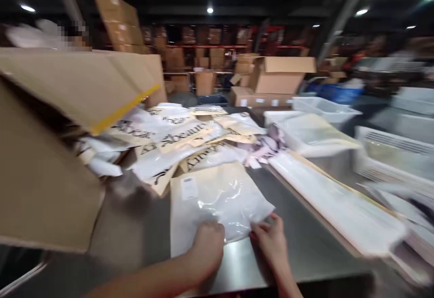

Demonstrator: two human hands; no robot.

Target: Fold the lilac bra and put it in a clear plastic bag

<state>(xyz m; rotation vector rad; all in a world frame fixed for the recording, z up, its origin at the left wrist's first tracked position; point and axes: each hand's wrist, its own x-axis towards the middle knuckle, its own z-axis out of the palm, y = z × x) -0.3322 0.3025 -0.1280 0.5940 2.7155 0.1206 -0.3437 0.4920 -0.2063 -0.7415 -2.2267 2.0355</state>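
Note:
A flat clear plastic bag [217, 198] with a beige card inside lies on the steel table [298, 248] in front of me. My left hand [206, 243] presses on its near edge, fingers curled over the plastic. Close beside it, my right hand [271, 237] pinches the bag's near right corner. Behind the bag lies a heap of similar printed packets [179, 139], spilling from a big tipped cardboard box [50, 153] at the left.
A long stack of flat bags [335, 207] runs along the table's right side. White plastic crates [393, 153] stand at the right and a clear tub [322, 108] behind. Cardboard boxes [281, 76] and shelving fill the blurred background.

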